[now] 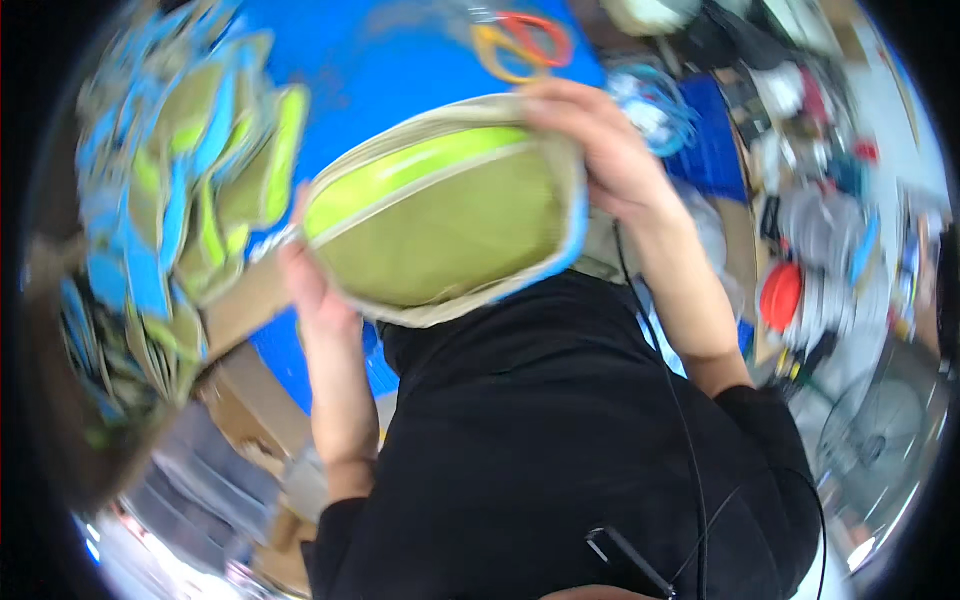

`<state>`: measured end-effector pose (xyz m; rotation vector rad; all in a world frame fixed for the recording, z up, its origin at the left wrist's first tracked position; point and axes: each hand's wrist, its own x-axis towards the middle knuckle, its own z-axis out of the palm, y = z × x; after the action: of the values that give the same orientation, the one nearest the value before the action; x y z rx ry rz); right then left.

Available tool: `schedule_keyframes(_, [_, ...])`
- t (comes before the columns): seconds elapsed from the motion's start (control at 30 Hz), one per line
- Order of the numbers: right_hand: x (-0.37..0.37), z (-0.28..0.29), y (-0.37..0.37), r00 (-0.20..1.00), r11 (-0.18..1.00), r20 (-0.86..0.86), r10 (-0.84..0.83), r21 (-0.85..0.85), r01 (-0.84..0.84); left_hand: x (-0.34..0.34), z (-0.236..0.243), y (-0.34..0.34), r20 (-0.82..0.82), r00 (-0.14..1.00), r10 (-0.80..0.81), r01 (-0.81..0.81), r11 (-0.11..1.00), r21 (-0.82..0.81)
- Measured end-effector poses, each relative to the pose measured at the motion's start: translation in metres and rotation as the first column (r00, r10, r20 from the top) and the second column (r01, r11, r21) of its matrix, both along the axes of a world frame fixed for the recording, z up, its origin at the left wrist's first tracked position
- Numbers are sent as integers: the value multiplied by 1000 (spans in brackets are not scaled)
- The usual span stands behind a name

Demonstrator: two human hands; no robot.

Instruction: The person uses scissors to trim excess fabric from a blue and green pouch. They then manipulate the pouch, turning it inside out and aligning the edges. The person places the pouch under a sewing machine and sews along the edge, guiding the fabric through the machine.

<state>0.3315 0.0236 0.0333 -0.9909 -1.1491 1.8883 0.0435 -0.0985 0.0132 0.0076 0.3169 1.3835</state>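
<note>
Between my two hands is an oval fabric pouch [450, 225], slightly blurred by motion. It has an olive panel, a lime-green strip along its far side, beige binding round the edge and some blue at the right. My left hand [322, 290] grips its left end, with the fingers partly hidden behind it. At the far right corner, my right hand [600, 135] has its fingers closed over the edge. Beyond the pouch, scissors [520, 50] with orange and red handles lie on the blue work surface [365, 50].
Piles of similar blue, green and olive fabric pieces [190, 170] are heaped at the left. Light blue cord [660, 105] lies coiled at the right, near a red round object [780, 297] and assorted clutter. A fan [875, 440] stands at the lower right. A black cable [665, 370] hangs down my front.
</note>
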Motion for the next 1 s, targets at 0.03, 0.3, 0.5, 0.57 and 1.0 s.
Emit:
schedule_keyframes(0.03, [-2, -1, -2, 994, 999, -106, -22, -50, 16, 6, 10, 5, 59, 998, 30, -22, 991, -131])
schedule_keyframes(0.3, [31, -2, -10, 960, 998, -274, -62, -43, 52, 13, 17, 13, -423, 904, -55, 31, 997, -64])
schedule_keyframes(0.5, [34, 3, -8, 992, 994, -97, -84, 64, 90, -1, 42, 45, -994, -58, 98, 64, 993, 94])
schedule_keyframes(0.57, [24, 8, -6, 996, 995, -47, -73, 61, 76, -2, 52, 70, -883, -390, 261, 13, 960, 278])
schedule_keyframes(1.0, [69, 157, 35, 995, 739, -88, -48, 667, 94, 17, 217, 161, -506, 188, 842, 84, 499, 862])
